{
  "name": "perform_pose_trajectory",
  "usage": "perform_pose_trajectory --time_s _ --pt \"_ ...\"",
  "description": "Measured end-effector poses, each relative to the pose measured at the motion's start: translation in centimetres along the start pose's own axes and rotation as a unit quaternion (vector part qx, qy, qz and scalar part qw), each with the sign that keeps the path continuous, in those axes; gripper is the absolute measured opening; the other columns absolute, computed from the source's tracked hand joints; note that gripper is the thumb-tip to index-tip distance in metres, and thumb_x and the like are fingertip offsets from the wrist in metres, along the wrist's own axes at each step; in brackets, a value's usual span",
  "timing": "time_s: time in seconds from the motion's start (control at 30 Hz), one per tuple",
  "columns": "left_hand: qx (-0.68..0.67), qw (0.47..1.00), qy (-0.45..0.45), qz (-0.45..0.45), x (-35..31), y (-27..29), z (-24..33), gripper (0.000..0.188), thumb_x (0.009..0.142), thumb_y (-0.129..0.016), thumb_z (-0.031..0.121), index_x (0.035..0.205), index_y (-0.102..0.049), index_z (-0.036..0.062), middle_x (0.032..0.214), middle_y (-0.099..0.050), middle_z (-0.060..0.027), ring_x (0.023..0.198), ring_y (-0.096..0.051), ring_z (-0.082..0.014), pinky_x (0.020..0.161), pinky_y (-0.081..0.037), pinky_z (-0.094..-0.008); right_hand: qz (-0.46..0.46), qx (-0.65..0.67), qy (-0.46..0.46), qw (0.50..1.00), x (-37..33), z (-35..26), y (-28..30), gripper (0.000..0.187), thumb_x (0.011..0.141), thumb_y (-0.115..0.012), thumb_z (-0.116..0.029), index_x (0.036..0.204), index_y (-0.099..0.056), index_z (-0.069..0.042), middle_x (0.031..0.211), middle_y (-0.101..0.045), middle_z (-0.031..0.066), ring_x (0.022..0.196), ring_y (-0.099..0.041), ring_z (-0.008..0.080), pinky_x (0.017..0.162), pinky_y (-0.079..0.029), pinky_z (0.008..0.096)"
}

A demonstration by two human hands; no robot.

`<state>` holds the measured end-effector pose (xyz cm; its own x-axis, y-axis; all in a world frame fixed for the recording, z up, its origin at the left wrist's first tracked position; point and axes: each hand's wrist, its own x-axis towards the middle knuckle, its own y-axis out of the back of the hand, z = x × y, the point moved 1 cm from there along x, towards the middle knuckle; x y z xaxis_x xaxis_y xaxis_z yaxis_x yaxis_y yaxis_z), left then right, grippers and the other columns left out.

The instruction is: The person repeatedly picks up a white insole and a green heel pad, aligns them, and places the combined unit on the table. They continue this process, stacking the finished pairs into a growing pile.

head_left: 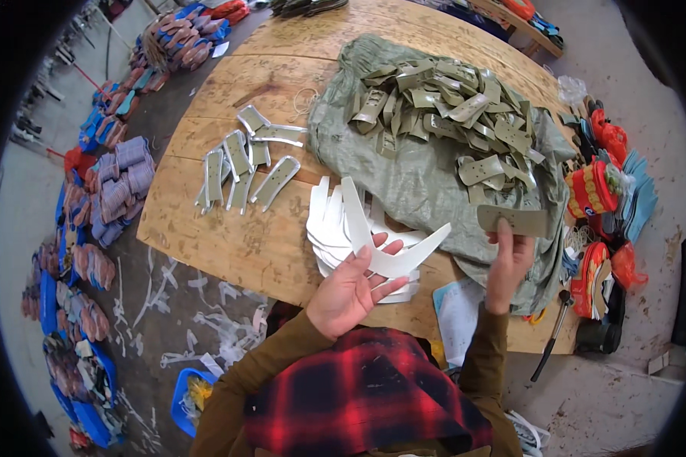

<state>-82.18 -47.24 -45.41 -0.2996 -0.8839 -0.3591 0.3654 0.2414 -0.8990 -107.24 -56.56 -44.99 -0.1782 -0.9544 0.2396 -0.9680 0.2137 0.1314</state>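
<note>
My left hand, palm up, holds a white V-shaped strip between thumb and fingers. A stack of similar white strips lies on the table just behind it. To the right, my right hand pinches a small olive-grey plate, slightly curved, with its thumb on top. Many such plates form a heap on a grey-green woven sheet. At the left, several plates edged with a white strip lie in a loose group.
The wooden table has a rounded left edge. A paper sheet lies near its front edge. Beyond the right edge are red bags and a black-handled tool. White scraps and stacked bundles lie on the floor at left.
</note>
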Motion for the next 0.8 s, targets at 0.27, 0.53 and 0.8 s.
perform_pose_trajectory --time_s 0.27,0.53,0.8 --pt "0.006 0.999 0.017 -0.03 0.0 0.5 -0.7 0.042 0.105 -0.039 0.026 0.138 -0.042 0.0002 0.133 -0.052 -0.0105 0.121 -0.053 -0.0202 0.107 -0.044 -0.0363 -0.31 -0.096 0.134 0.936 -4.3 -6.4 -6.2 0.022 0.082 -0.07 -0.008 0.102 -0.065 -0.001 0.093 -0.067 0.0132 0.081 -0.066 0.0253 0.071 -0.05 0.0332" --pt "0.031 0.999 0.004 -0.016 -0.4 1.0 -0.7 0.042 0.105 -0.038 0.026 0.137 -0.043 0.0001 0.133 -0.054 -0.0102 0.12 -0.054 -0.0197 0.105 -0.045 -0.0373 -0.312 -0.123 0.178 0.925 -5.0 -4.7 -6.6 0.03 0.082 -0.07 -0.008 0.109 -0.062 0.001 0.09 -0.067 0.0152 0.079 -0.066 0.033 0.067 -0.05 0.0361" --pt "0.062 0.998 -0.014 0.0 -0.3 0.9 -1.1 0.041 0.106 -0.036 0.026 0.137 -0.042 0.0011 0.134 -0.052 -0.0101 0.12 -0.054 -0.0207 0.105 -0.045 -0.0371 -0.279 -0.125 0.212 0.928 -5.6 -4.2 -6.6 0.032 0.079 -0.071 -0.004 0.109 -0.061 0.003 0.089 -0.067 0.0171 0.077 -0.067 0.0328 0.066 -0.05 0.0372"
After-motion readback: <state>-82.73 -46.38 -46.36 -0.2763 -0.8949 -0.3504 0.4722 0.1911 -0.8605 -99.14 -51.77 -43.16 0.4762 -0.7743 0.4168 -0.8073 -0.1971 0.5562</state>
